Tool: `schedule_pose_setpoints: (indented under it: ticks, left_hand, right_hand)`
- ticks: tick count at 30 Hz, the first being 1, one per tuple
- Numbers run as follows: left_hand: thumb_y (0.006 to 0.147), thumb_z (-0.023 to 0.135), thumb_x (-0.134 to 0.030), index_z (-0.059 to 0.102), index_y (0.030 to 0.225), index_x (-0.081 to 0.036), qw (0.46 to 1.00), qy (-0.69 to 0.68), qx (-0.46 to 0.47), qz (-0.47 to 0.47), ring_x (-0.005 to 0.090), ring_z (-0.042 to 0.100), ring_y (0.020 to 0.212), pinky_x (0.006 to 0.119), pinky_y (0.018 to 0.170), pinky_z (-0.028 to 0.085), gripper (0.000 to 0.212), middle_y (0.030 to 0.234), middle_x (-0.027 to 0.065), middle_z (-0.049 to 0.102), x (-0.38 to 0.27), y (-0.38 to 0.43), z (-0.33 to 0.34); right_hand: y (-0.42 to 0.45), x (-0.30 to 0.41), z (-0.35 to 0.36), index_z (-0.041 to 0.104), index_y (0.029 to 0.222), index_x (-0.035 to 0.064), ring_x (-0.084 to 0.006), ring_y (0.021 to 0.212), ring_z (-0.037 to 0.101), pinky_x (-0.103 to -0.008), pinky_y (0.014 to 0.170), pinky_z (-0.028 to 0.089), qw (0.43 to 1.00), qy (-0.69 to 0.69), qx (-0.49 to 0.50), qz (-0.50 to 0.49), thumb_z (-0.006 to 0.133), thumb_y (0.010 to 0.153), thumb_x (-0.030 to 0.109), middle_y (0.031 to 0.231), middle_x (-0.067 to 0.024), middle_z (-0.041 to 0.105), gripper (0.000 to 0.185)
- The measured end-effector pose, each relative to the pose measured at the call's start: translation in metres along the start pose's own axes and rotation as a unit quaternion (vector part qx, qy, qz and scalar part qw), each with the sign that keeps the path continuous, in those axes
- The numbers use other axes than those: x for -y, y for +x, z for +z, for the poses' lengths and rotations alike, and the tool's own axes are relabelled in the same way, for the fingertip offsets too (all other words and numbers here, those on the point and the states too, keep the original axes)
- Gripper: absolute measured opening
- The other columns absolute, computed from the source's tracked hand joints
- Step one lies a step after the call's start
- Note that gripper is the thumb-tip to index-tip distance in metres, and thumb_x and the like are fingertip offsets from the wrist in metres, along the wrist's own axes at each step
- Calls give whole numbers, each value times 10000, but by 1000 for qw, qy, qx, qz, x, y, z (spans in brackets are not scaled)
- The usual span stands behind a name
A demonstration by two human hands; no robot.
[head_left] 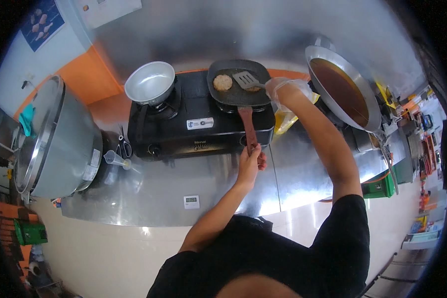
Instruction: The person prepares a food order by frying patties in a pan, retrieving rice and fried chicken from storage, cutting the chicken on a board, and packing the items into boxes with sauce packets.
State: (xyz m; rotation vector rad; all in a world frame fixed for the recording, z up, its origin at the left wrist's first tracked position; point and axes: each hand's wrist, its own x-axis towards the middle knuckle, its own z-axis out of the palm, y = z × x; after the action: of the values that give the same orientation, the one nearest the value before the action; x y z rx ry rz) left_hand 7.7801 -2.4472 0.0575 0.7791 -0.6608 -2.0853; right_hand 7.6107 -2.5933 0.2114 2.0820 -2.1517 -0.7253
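Note:
My left hand (250, 165) grips the end of the reddish-brown handle (248, 124) of a dark square frying pan (238, 97). The pan sits on the right burner of a black two-burner gas stove (164, 139). My right hand (286, 91), in a clear plastic glove, holds a slotted metal spatula (246, 79) over the right side of the pan. A round browned patty (222, 82) lies at the pan's left. Another patty (253, 89) is partly hidden beneath the spatula. An empty-looking silvery pot (150, 82) rests on the left burner.
At the left stands a large lidded cooker (69, 145), with scissors (124, 147) and a clear plastic measuring cup (114, 158) beside it. A digital timer (191, 202) lies near the counter's front edge. A large wok (372, 100) of reddish-brown liquid and a yellow packet (284, 121) are at the right.

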Motion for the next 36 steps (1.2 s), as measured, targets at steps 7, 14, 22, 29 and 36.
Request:
schedule_pose_setpoints:
  ticks: [7,14,22,29,36]
  left_hand:
    - [970,582,-353,491,970,-144,1000,9,-19,1,92,563,575,232,515,424,228,727,-8,588,-3,0,-4]
    - [930,643,-328,509,1006,-139,1000,11,-11,-18,110,559,619,257,527,435,244,755,4,580,0,1,2]
    - [930,645,-341,513,998,-141,1000,20,-7,-6,99,548,609,248,534,432,249,755,-3,581,-2,-2,1]
    - [930,645,-342,511,1015,-144,1000,17,-4,-4,93,548,621,245,538,433,254,765,-12,577,1,4,-5]
    - [928,649,-343,503,1043,-150,999,16,-11,-29,89,537,629,245,550,433,268,768,-14,571,0,2,1]
  right_hand:
    - [-44,15,-90,702,1058,32,-331,1012,678,-444,785,563,996,50,-64,28,570,900,132,1072,-166,699,230]
    - [-7,45,-83,729,1029,56,-304,965,693,-476,767,544,991,-79,-104,-36,752,734,167,1081,-152,704,316]
    - [8,48,-91,740,1015,79,-307,971,688,-484,770,540,985,-122,-106,-55,709,778,158,1079,-129,709,252]
    - [-50,42,-111,734,1002,72,-306,944,705,-423,730,571,992,-14,-118,-47,647,829,94,1002,-140,723,195]
    - [-24,63,-55,700,1099,74,-305,1049,673,-424,831,549,999,27,-19,7,621,875,129,1141,-145,686,244]
